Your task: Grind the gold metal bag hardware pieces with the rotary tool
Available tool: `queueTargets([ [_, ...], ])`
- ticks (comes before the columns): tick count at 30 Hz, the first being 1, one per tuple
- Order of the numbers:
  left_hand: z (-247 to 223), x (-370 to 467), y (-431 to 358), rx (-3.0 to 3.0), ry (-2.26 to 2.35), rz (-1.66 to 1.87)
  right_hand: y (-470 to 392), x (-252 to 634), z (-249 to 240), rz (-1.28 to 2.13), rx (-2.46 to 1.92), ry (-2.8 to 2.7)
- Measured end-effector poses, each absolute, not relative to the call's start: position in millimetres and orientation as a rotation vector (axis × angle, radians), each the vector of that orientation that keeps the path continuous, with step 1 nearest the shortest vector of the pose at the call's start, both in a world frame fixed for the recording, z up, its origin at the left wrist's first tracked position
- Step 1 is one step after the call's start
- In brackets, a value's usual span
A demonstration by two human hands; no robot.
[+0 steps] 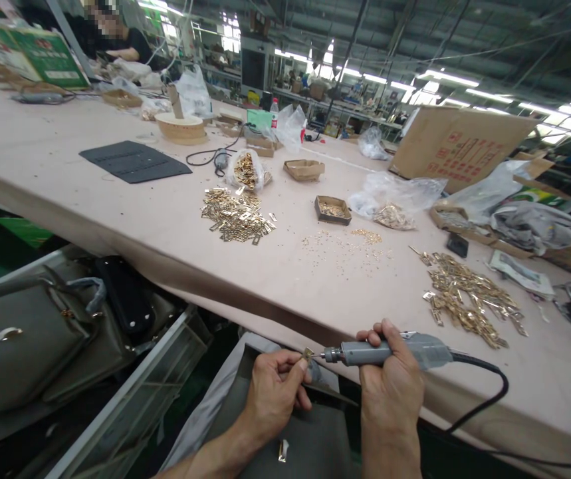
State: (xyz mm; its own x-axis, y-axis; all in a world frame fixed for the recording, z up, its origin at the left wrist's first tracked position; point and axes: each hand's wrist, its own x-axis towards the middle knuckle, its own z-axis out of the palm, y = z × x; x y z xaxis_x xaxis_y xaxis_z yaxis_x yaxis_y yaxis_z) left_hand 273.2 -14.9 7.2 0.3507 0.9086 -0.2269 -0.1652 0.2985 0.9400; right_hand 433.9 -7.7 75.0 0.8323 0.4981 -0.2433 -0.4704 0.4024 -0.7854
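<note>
My right hand (389, 379) is wrapped round a grey electric screwdriver (372, 353), its cable trailing off to the right. The bit points left and meets a small gold metal piece (308, 354), pinched between the fingertips of my left hand (276, 392). Under my hands lies a dark grey-green bag (315, 432) with a shiny metal fitting (282, 452) on its surface. Gold metal plates (238, 214) form a pile on the table, and gold hardware (469, 293) forms another at the right. Tiny screws (340, 253) are scattered between them.
The table edge (245, 303) runs just beyond my hands. On the table (155, 219) are a small box (332, 210), a black sheet (134, 161), a tape roll (181, 128) and a large carton (459, 143). A crate (130, 392) of bags stands at left. A person (128, 46) sits far left.
</note>
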Motion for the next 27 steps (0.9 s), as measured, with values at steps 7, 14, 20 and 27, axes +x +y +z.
queueTargets([
  [7, 6.1, 273.5, -15.1, 0.984, 0.924, 0.872, -5.8, 431.4, 78.9, 0.573, -1.001, 0.021],
  [14, 5.1, 275.2, -13.9, 0.969, 0.936, 0.856, -8.1, 422.1, 87.0, 0.551, -1.010, 0.027],
  [20, 7.7, 273.9, -14.0, 0.984, 0.945, 0.850, -11.0, 415.7, 87.2, 0.512, -1.008, -0.034],
  [27, 4.4, 272.9, -15.1, 0.985, 0.931, 0.849, -10.9, 415.4, 89.0, 0.487, -0.995, -0.045],
])
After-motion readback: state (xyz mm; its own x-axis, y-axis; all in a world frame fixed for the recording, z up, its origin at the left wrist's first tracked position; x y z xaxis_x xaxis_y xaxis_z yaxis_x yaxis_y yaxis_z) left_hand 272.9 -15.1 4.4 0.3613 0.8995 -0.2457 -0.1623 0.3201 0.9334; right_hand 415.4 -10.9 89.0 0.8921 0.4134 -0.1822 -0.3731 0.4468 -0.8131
